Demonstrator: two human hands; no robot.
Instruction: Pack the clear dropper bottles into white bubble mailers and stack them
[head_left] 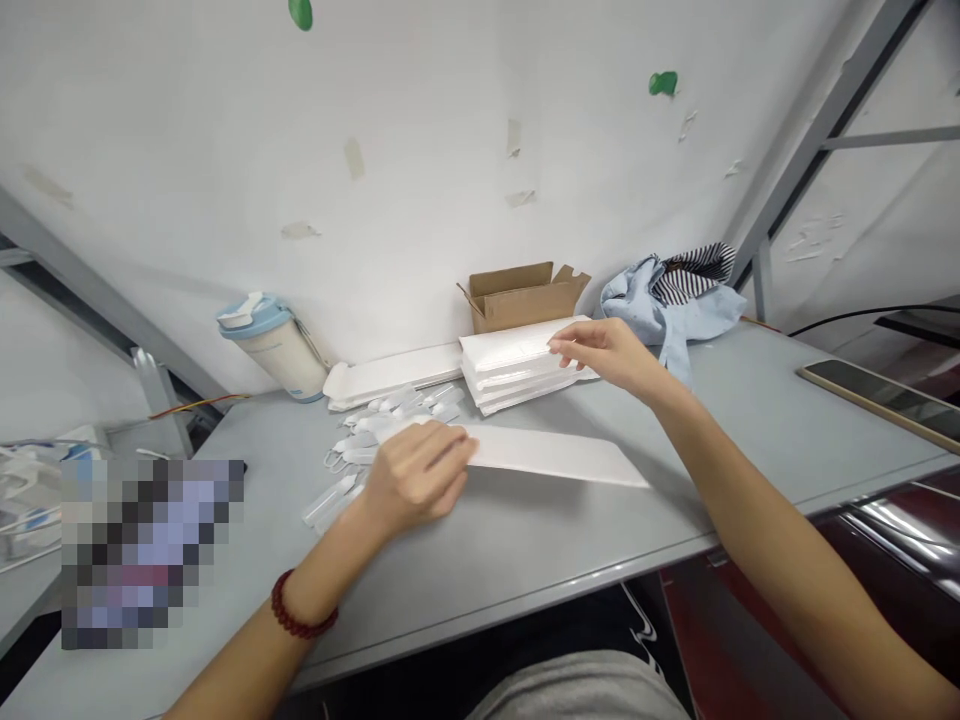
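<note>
My left hand [421,470], with a dark red bead bracelet at the wrist, is closed on a long flat white card-like piece [555,455], perhaps a flattened carton. The piece stretches to the right, just above the desk. My right hand [604,352] hovers over the right side of a stack of white flat packets [514,365], its bent fingers apart and nothing visible in them. Whether the fingertips touch the stack I cannot tell. Beyond my left hand lie several small clear plastic pieces with white parts [405,402], partly hidden by it. Behind them rests another long white flat pile [401,375].
An open cardboard box [529,302] stands against the wall behind the stack. A cream tumbler with a blue lid [274,350] is at the back left. Light blue cloth [645,300] lies back right. A phone [885,400] rests at the right; a blurred-out object [154,555] lies left.
</note>
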